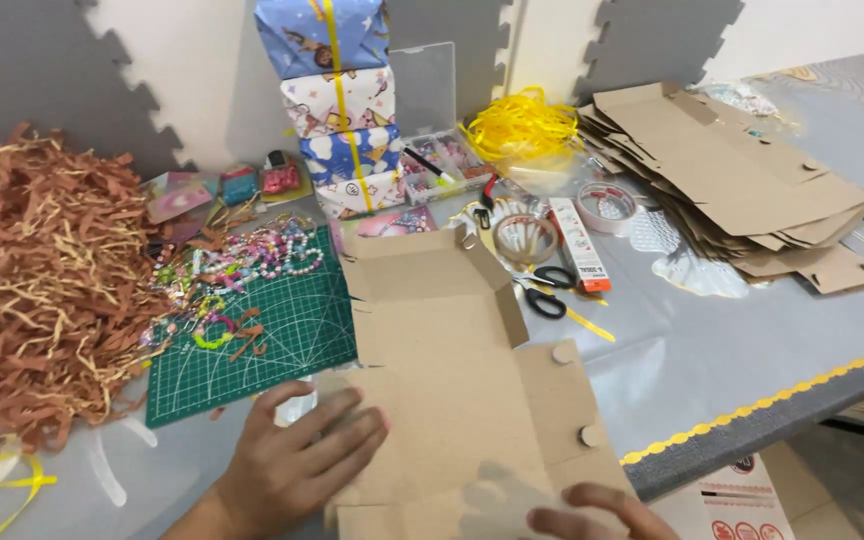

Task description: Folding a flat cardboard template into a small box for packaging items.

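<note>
A flat, unfolded brown cardboard box (452,370) lies on the grey table in front of me, its far flaps partly raised. My left hand (292,455) rests palm down on the box's near left part, fingers spread. My right hand (592,512) shows only its fingers at the bottom edge, touching the near right corner of the cardboard. Neither hand grips anything.
A green cutting mat (262,345) with bead bracelets lies left of the box. A heap of brown paper shreds (42,280) fills the far left. Black scissors (547,290), a tape roll (607,205), stacked flat cardboard (742,180), wrapped gift boxes (337,100) and yellow ribbon (522,125) lie behind.
</note>
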